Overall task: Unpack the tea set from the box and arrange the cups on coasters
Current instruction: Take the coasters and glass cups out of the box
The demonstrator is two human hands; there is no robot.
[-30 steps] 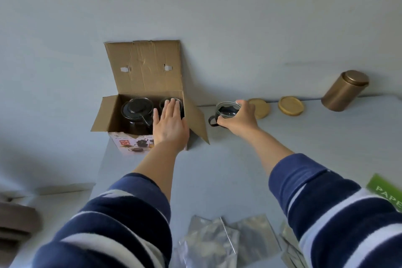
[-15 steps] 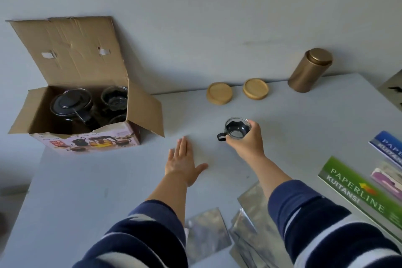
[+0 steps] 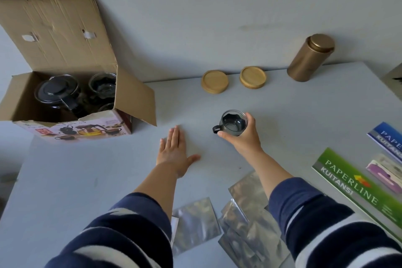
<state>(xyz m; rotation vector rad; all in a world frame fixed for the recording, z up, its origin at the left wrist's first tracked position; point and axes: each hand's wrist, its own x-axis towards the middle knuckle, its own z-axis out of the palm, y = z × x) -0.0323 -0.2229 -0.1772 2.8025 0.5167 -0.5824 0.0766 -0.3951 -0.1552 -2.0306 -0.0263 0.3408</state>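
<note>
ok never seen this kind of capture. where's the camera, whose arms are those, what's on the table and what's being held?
There is no robot: these are a person's two bare arms in striped sleeves. The single view comes from a wide-angle camera worn on the head, looking forward and down, so the edges bend.

The right hand grips a small glass cup with a dark handle, near the middle of the grey table. The left hand lies flat and holds nothing.

At the left is the open cardboard box, with a glass teapot and more glass cups inside. Two round wooden coasters lie by the wall, both bare. Right of them stands a gold tin. Silver foil pouches and receipt books lie nearer the person.
</note>
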